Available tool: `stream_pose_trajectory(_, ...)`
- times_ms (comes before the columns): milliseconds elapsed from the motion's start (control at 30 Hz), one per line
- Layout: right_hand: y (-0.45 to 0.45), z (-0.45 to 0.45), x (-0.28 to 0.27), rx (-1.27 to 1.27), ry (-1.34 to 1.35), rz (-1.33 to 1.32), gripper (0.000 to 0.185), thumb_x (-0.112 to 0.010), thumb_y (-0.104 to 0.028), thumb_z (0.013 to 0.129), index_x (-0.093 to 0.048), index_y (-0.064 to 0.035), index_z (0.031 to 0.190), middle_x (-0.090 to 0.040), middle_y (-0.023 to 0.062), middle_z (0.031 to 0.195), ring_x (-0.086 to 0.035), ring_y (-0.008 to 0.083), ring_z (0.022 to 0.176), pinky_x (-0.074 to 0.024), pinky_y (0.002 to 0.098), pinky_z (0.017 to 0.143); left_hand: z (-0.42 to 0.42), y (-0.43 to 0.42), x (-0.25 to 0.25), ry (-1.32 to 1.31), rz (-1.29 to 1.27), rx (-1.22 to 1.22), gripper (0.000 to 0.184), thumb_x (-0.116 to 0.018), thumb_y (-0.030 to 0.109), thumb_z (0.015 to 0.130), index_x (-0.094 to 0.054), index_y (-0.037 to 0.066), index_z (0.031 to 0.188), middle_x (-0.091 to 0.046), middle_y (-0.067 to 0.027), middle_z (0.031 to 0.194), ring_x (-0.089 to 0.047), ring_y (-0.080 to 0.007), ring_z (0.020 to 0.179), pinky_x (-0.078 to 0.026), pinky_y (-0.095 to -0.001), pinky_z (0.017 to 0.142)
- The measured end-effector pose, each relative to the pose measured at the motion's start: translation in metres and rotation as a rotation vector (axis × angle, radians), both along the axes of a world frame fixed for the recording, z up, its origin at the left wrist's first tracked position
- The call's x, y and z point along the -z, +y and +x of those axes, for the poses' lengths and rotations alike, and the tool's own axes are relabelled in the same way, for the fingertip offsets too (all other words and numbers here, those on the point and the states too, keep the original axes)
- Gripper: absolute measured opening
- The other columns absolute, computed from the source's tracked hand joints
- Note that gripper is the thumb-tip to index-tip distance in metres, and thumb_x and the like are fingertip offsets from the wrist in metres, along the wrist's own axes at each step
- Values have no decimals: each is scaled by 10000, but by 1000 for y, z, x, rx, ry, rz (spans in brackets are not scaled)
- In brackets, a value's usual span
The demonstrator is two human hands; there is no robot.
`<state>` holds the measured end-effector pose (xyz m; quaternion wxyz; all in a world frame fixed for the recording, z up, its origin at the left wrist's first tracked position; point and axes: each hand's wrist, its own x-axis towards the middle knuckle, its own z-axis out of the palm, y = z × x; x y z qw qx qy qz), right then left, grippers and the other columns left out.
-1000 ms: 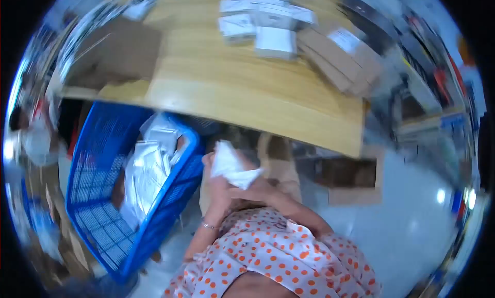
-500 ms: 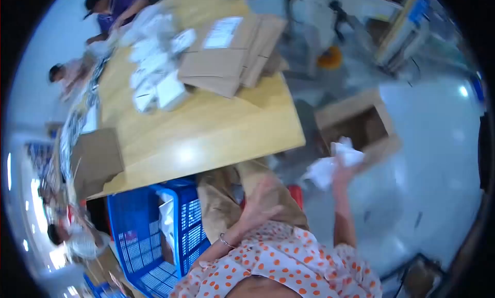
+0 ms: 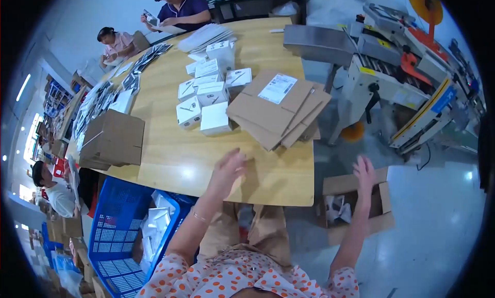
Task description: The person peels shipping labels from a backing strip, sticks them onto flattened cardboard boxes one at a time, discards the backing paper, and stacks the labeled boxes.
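Observation:
My left hand point(image 3: 229, 172) is over the table's front part, fingers apart and holding nothing. To the right, past the table edge, my right hand point(image 3: 364, 173) is empty with its fingers spread, above an open cardboard box point(image 3: 385, 197) on the floor. Crumpled white material point(image 3: 337, 209) lies inside that box. Beyond my left hand, several small white boxes point(image 3: 215, 117) stand grouped on the wooden table point(image 3: 175, 164). Flattened brown cartons point(image 3: 270, 110) are stacked beside them, the top one bearing a white label point(image 3: 277, 88).
A blue basket point(image 3: 111, 220) with silvery white packets point(image 3: 154, 228) is at the lower left. Folded cardboard point(image 3: 116, 138) lies on the table's left. Two people sit beyond the table, another person is at far left. A machine point(image 3: 386, 76) stands at right.
The white material has gone from my right hand, and similar material now lies in the floor box. My left hand has moved from my lap to over the table. The view has shifted.

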<state>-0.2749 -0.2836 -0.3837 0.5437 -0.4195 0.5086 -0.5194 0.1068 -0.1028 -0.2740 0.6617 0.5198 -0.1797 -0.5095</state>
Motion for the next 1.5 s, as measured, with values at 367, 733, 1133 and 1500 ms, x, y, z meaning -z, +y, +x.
stream_pose_trajectory(367, -172, 205, -74, -389, -53, -10, 542, -694, -391, 773, -586, -6, 1138, -618, 120, 1058, -586, 207, 910, -459, 293, 784, 1, -114, -2, -69, -77, -144, 330, -674, 178, 796, -563, -23, 1033, -589, -98, 867, -565, -177, 743, -480, -267, 665)
stream_pose_trajectory(733, -111, 177, -89, -154, -42, 2, 527, -722, -298, 730, -587, 31, 1120, -611, 149, 1061, -573, 219, 940, -458, 316, 827, -6, -116, 6, 60, -124, -221, 516, -734, 147, 737, -470, -31, 1143, -584, -146, 988, -590, -209, 828, -505, -292, 729)
stream_pose_trajectory(1133, 41, 157, -139, 178, -410, -85, 508, -587, -346, 789, -549, -30, 1185, -582, 122, 1121, -528, 208, 1010, -422, 345, 863, -38, -33, -8, 238, -201, -63, 663, -765, 88, 697, -403, -24, 1241, -569, -166, 1115, -587, -227, 955, -503, -319, 825)
stream_pose_trajectory(1500, 129, 283, -160, -184, -664, -32, 507, -425, -452, 914, -475, -148, 1317, -535, 62, 1293, -535, 226, 1137, -427, 384, 935, 50, 97, -35, -226, -307, -392, 636, -810, 90, 637, -478, -27, 1167, -606, -130, 1041, -615, -207, 854, -515, -295, 776)
